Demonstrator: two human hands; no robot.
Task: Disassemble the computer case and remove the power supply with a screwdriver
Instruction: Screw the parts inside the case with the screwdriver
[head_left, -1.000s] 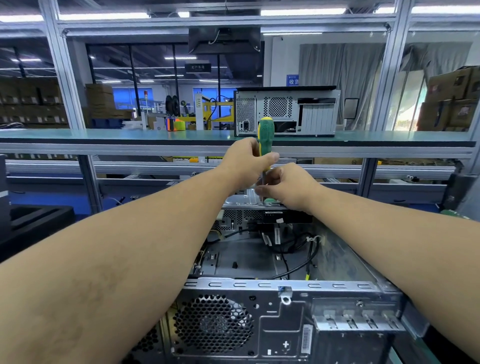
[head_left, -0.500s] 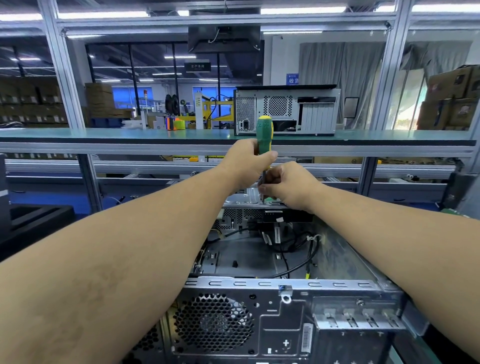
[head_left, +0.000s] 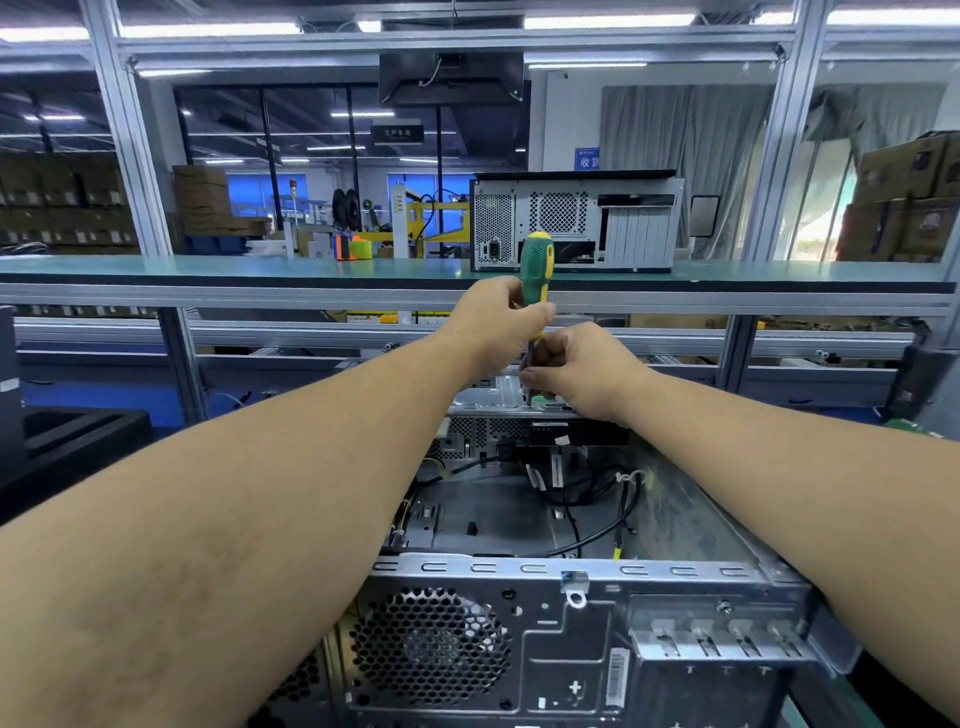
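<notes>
Left hand (head_left: 496, 322) curled tight round the green-and-yellow plastic-handled screwdriver (head_left: 535, 270), held upright w/ its tip down on the far metal rail of the open grey steel computer case (head_left: 561, 613). Right hand (head_left: 582, 371) – fingertips pinch the steel shaft just above the tip. A second grey case (head_left: 576, 223) stands on the green shelf (head_left: 208, 270) behind.

Head-worn view, facing forward and down (wide-angle), close over computer case (head_left: 571, 639)
</notes>
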